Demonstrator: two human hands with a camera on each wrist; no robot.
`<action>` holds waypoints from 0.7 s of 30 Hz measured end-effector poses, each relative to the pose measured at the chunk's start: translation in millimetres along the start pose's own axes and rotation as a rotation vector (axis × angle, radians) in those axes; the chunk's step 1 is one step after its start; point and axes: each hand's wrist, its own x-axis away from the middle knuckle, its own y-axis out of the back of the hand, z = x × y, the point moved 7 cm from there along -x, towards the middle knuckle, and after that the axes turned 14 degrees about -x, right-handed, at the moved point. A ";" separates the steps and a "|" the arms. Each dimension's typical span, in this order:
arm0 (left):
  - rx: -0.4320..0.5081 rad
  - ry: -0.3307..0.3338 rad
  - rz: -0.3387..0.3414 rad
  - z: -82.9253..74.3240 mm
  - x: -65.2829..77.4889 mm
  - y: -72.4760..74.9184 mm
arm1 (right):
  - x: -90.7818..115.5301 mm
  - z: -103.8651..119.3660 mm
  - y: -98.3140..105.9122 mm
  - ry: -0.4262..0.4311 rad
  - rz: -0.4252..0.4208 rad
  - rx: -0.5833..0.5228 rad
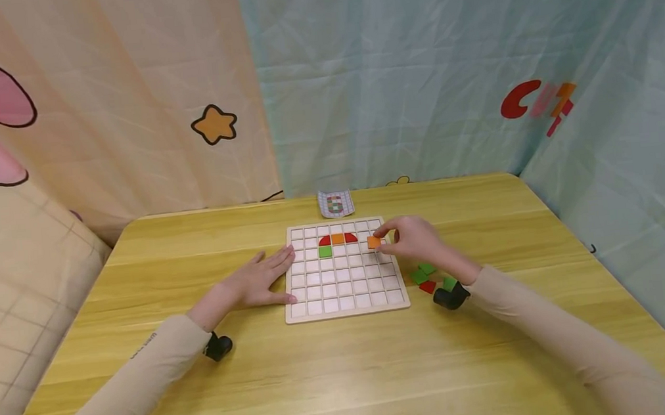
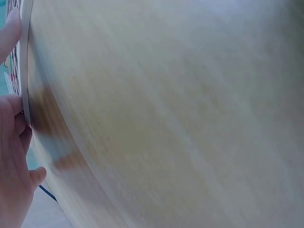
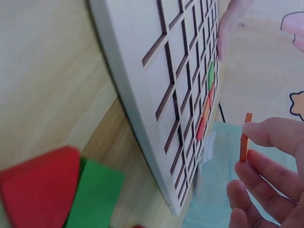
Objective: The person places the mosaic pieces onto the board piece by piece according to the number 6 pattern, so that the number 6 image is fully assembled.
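A white grid board (image 1: 346,290) lies on the table, with two red rounded tiles (image 1: 350,237), an orange tile (image 1: 338,238) between them and a green square tile (image 1: 325,252) set in its cells. My right hand (image 1: 415,236) pinches another orange square tile (image 1: 374,242) between thumb and fingertips, above the board's upper right; the right wrist view shows this orange tile (image 3: 244,137) edge-on, apart from the board. With fingers spread, my left hand (image 1: 258,281) rests along the board's left edge. In the left wrist view only part of the left hand (image 2: 14,156) shows at that edge.
Loose green tiles (image 1: 420,276) and a red tile (image 1: 427,287) lie right of the board, partly under my right wrist. A small card (image 1: 335,204) with a coloured grid pattern is behind the board. Curtains (image 1: 388,97) hang beyond the wooden table (image 1: 347,377).
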 end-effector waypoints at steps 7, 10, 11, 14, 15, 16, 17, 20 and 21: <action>-0.003 0.005 -0.001 -0.6 0.2 -0.7 | -13.2 8.6 -14.1 0.017 0.010 -0.026; -0.006 0.005 -0.001 -0.7 0.5 -0.4 | -18.5 13.2 -19.9 0.025 0.018 -0.036; -0.005 0.004 -0.002 -1.0 0.7 -0.2 | -20.0 14.9 -21.8 0.030 0.018 -0.037; -0.008 0.005 -0.004 -1.7 1.6 0.2 | -24.1 19.5 -28.1 0.040 0.015 -0.036; -0.008 0.004 -0.003 -1.8 1.8 0.2 | -25.2 20.9 -30.2 0.039 0.016 -0.038; -0.008 0.003 -0.003 -2.0 2.0 0.3 | -26.4 22.0 -32.5 0.037 0.019 -0.039; -0.009 0.004 -0.001 -2.1 1.9 0.3 | -27.8 23.0 -34.7 0.036 0.021 -0.040; -0.010 0.002 0.005 -1.7 1.1 0.1 | -31.3 24.8 -40.1 0.012 0.028 -0.040; -0.009 0.002 0.005 -1.4 0.9 0.0 | -32.5 25.4 -42.0 0.008 0.031 -0.040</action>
